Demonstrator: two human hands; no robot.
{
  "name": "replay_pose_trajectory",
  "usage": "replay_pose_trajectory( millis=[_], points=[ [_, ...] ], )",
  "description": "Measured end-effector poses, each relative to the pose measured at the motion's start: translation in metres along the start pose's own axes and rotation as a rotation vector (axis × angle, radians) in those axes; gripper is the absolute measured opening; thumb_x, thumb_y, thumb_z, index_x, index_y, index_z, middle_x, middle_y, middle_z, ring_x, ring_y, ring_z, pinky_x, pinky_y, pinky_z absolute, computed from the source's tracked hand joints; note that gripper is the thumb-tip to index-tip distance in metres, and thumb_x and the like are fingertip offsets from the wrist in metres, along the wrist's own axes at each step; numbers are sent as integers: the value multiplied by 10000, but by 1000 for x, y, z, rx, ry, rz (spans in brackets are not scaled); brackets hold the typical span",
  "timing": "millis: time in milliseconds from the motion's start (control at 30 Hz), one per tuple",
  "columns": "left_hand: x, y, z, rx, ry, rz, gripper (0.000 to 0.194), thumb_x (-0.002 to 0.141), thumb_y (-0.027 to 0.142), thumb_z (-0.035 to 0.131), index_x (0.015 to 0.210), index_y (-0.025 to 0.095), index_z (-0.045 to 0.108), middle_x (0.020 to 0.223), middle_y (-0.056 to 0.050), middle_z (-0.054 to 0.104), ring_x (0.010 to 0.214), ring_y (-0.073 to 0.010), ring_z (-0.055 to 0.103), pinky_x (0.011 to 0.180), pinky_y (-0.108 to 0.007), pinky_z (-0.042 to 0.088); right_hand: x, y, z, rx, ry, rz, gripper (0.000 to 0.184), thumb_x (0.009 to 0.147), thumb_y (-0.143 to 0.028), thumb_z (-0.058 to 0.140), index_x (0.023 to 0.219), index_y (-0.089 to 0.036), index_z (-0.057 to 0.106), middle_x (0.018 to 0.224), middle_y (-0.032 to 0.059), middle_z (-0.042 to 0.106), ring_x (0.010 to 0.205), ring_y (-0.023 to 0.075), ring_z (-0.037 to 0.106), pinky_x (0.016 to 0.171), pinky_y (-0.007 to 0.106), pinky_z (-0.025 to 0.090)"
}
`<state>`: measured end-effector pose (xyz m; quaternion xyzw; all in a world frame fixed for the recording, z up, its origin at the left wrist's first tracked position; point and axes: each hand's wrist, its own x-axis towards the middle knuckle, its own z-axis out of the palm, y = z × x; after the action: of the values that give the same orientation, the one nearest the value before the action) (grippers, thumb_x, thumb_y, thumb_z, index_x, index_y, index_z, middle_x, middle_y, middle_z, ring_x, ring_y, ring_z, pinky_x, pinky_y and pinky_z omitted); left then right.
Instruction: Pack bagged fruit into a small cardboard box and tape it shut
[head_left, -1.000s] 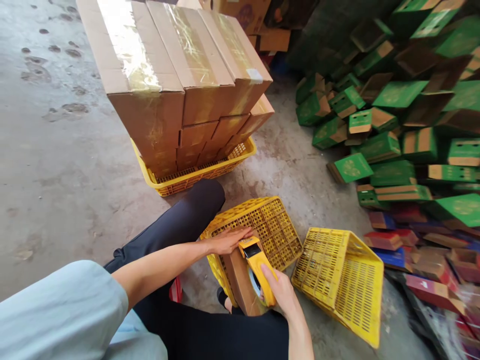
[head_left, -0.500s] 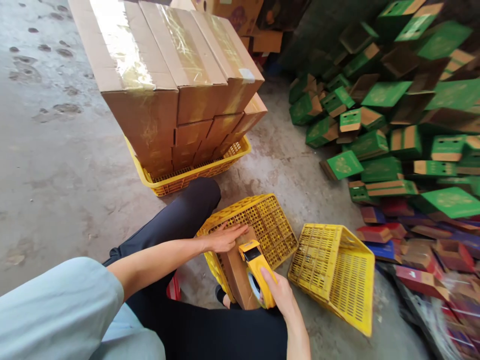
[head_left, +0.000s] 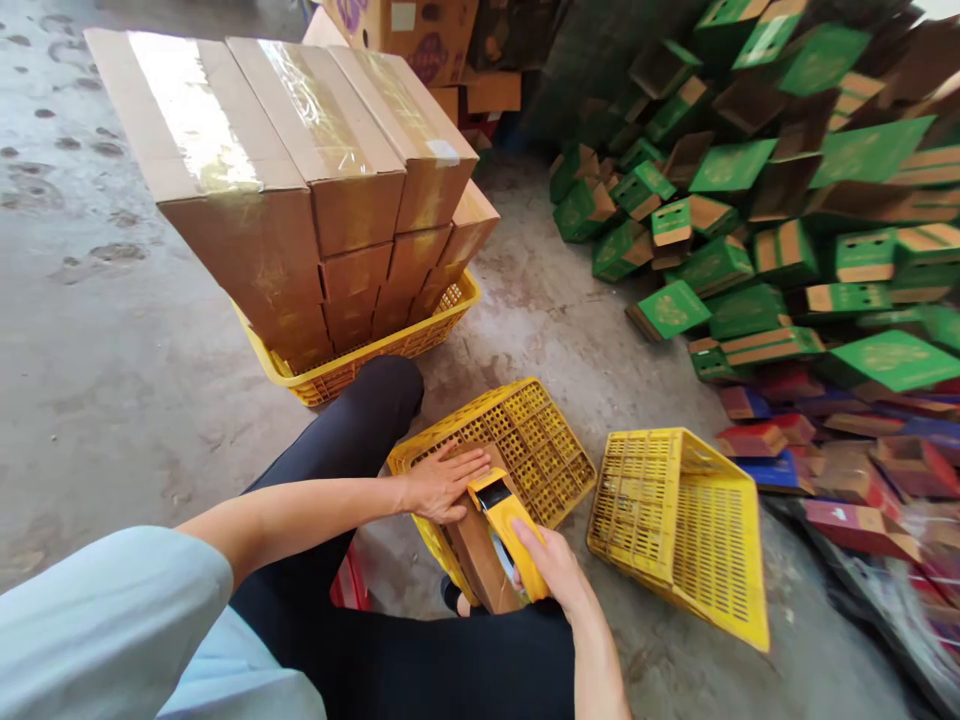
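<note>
A brown cardboard box point(head_left: 480, 558) lies on an upturned yellow plastic crate point(head_left: 551, 430) in front of my knees. My left hand point(head_left: 448, 482) rests flat across the far part of the box, fingers stretched out. Wrapped in my right hand point(head_left: 551, 562) is a yellow tape gun point(head_left: 510, 525) with a roll of tape in it. Its dark front end sits against the box, close beside my left fingertips. My right hand and the tape gun hide part of the box's top.
Taped cardboard boxes point(head_left: 247, 260) stand stacked in a yellow basket point(head_left: 360, 372) ahead on the left. Another yellow crate point(head_left: 637, 505) lies tipped on its side at the right. Beyond it are heaps of green cartons point(head_left: 735, 260) and red and blue cartons point(head_left: 832, 470).
The view has shifted slightly, so the stacked boxes sit further left. My left hand stays flat on the box with fingers more spread, and the tape gun remains over the box near it.
</note>
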<state>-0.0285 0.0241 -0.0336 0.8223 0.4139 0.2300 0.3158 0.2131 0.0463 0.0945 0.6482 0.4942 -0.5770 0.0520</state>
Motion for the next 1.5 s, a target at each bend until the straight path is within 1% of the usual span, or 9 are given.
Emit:
replay_pose_trajectory(
  millis=[333, 600, 733, 833, 967, 1067, 1167, 1333, 1500],
  points=[
    [-2, 0, -3, 50, 0, 12, 837, 947, 413, 515, 1652, 111, 179, 1709, -159, 157, 1594, -299, 161, 1268, -528, -116, -11, -10, 1, 9, 41, -13, 470, 804, -689, 642, 768, -225, 572, 499, 22, 649, 450, 205, 627, 471, 314, 483],
    [-1, -3, 1, 114, 18, 31, 827, 971, 446, 497, 1651, 103, 174, 1703, -185, 159, 1592, -320, 162, 1274, -545, -72, -24, 16, -6, 44, 119, -15, 506, 786, -730, 656, 747, -228, 612, 486, 36, 633, 427, 220, 615, 429, 328, 492],
    [-2, 3, 6, 231, 71, 46, 704, 1016, 442, 471, 1629, 152, 281, 1700, -182, 194, 1594, -319, 155, 1279, -563, 2, -18, 24, -6, 20, 106, -23, 540, 821, -756, 604, 717, -227, 595, 493, 47, 627, 433, 211, 615, 432, 314, 501],
    [1, 7, 10, 305, 99, 83, 655, 1044, 454, 449, 1598, 123, 342, 1682, -207, 247, 1595, -321, 152, 1280, -574, 66, -14, 26, -8, -11, 49, -26, 533, 859, -733, 562, 729, -218, 601, 525, 54, 643, 468, 206, 635, 495, 316, 540],
    [7, 6, 14, 299, 42, 208, 732, 1054, 492, 436, 1622, 66, 256, 1670, -197, 293, 1584, -286, 211, 1294, -491, 167, -11, 29, -10, 37, 9, -98, 476, 851, -657, 596, 829, -184, 651, 656, 81, 722, 627, 227, 713, 688, 355, 608],
    [9, 1, 18, 304, 28, 271, 829, 1039, 594, 431, 1630, 51, 222, 1664, -218, 291, 1575, -309, 233, 1287, -480, 215, -9, 31, -12, 13, 8, -125, 487, 834, -655, 604, 862, -174, 673, 721, 88, 750, 692, 233, 733, 738, 359, 607],
    [9, -5, 22, 332, 50, 311, 893, 1032, 657, 389, 1637, 35, 179, 1655, -233, 297, 1581, -300, 216, 1294, -469, 197, -6, 34, -12, 6, -9, -109, 503, 824, -676, 596, 836, -178, 663, 701, 93, 751, 674, 237, 733, 677, 343, 595],
    [12, -11, 30, 384, 55, 320, 856, 1045, 651, 332, 1642, 54, 188, 1671, -203, 275, 1586, -288, 199, 1298, -447, 190, -6, 42, -7, 89, -16, -47, 459, 881, -652, 567, 755, -210, 581, 515, 42, 650, 461, 192, 629, 482, 295, 519],
    [17, -11, 29, 425, 8, 342, 827, 1057, 611, 324, 1647, 54, 166, 1678, -199, 258, 1585, -291, 200, 1294, -450, 206, -10, 48, -8, 131, -41, -42, 457, 916, -626, 577, 757, -199, 600, 511, 62, 649, 432, 186, 619, 458, 285, 515]
  ],
)
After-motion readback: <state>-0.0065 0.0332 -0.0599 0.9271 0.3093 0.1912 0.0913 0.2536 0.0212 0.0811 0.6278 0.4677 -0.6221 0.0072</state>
